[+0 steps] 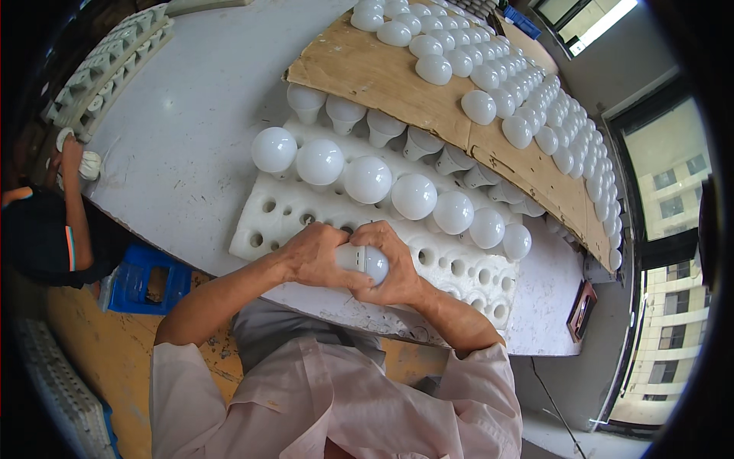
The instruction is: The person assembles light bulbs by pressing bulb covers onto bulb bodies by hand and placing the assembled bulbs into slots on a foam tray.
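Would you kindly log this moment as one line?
left hand: holding bulb; right hand: holding same bulb; foam tray: beneath hands; bulb row: beyond hands

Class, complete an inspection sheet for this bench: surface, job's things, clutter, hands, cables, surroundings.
Surface: pale table, specked along its front edge.
Job's things: held bulb; row of seven bulbs dome-up in holed white foam; more bulbs on cardboard.
Clutter: stacked white trays at upper left.
Hands: left hand and right hand both grip the held bulb.
Cables: thin dark line at lower right, apparently a cable.
Surroundings: co-worker's forearm at left; blue plastic item; window at right.
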Tool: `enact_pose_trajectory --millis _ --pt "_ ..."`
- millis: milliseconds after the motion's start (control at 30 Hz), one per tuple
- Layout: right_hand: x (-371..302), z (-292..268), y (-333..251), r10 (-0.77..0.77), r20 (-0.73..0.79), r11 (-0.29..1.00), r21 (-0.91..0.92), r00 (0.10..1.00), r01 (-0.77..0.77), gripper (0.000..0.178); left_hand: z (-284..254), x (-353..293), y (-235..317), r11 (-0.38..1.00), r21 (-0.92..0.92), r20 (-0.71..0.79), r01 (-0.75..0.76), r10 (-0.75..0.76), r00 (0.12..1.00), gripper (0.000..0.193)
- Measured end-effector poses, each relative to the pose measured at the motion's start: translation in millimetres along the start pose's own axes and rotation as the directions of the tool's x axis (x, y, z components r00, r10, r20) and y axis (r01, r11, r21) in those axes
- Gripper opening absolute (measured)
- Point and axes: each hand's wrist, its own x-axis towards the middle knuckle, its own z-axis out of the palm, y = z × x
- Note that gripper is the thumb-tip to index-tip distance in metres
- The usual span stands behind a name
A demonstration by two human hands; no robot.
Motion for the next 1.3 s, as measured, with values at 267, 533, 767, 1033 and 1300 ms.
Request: enact_pose_trajectory --millis 267,533,767,1033,1300 --pt "-2.4 5.0 1.7 0.0 -0.045 0.999 0.054 0.999 0.003 0.053 -3.2 -1.3 8.8 0.999 -0.021 0.007 0.042 -0.041 0.999 0.064" --pt "-4.3 4.0 1.1 -0.109 -0.068 0.994 -0.001 0.992 0.109 0.052 1.0 -0.3 13.3 0.994 0.108 -0.006 -0.004 0.005 1.0 0.06" --pt "-8.5 5.9 -2.9 -0.283 -0.133 0.959 -0.065 0.95 0.277 0.038 6.3 -3.2 25.5 0.994 0.078 -0.058 -0.072 0.077 0.995 0.061" --pt "-9.1 3.3 4.2 -0.256 -0.107 0.967 -0.047 0.961 0.252 0.038 12.6 6.1 9.3 0.996 0.039 -0.041 -0.08 0.081 0.996 0.056" --pt "-4.6 -2.5 5.5 0.019 -0.119 0.977 0.213 0.993 0.007 0.088 1.9 15.7 -12.1 0.399 -0.858 0.357 0.324 0.011 0.934 0.069"
